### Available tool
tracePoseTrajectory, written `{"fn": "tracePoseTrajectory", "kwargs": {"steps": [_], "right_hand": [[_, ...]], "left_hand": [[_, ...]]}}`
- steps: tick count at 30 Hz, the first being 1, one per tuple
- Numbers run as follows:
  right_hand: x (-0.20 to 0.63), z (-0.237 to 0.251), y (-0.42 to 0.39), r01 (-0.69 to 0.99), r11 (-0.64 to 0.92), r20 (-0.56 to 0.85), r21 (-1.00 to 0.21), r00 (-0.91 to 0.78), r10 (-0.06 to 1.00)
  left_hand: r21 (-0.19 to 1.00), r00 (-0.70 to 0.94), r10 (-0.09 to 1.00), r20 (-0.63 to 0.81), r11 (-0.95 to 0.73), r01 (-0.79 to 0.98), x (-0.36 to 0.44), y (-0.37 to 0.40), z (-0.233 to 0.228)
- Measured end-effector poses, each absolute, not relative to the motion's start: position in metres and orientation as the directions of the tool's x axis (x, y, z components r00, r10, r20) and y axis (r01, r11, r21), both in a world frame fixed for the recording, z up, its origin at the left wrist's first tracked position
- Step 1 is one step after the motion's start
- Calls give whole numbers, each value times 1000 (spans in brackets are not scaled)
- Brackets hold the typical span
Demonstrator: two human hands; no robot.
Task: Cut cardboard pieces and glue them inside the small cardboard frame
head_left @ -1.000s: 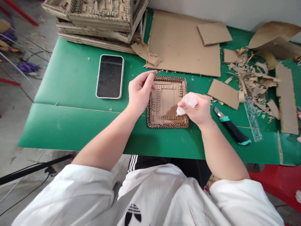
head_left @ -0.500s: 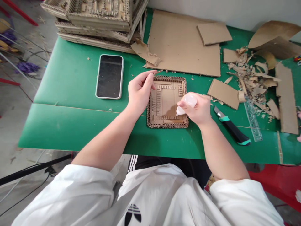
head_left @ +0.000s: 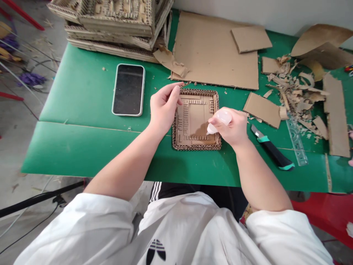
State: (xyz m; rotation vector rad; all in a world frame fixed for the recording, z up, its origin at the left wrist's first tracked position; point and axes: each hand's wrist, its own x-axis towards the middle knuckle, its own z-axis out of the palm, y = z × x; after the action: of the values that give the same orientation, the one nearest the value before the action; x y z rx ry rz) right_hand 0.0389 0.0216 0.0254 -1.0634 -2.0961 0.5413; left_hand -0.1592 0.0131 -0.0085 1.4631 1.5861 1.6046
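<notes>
No shift: left hand (head_left: 164,105) pinches brown cardboard sliver (head_left: 186,84), right hand (head_left: 235,128) clamps white plastic bottle (head_left: 224,117); oversqueezing could flood rectangular brown cardboard tray (head_left: 196,148) below.

White-edged phone (head_left: 128,89), purple bundle (head_left: 31,79), perhaps yarn

Bottle (head_left: 224,116) barely shifted, right hand (head_left: 234,129) likewise
</notes>
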Motion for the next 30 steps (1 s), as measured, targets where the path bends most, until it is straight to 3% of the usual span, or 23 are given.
{"fn": "tracePoseTrajectory", "kwargs": {"steps": [30], "right_hand": [[35, 19, 28, 547, 579, 488, -604, -320, 812]], "left_hand": [[917, -379, 854, 356, -241, 318, -160, 18, -16]]}}
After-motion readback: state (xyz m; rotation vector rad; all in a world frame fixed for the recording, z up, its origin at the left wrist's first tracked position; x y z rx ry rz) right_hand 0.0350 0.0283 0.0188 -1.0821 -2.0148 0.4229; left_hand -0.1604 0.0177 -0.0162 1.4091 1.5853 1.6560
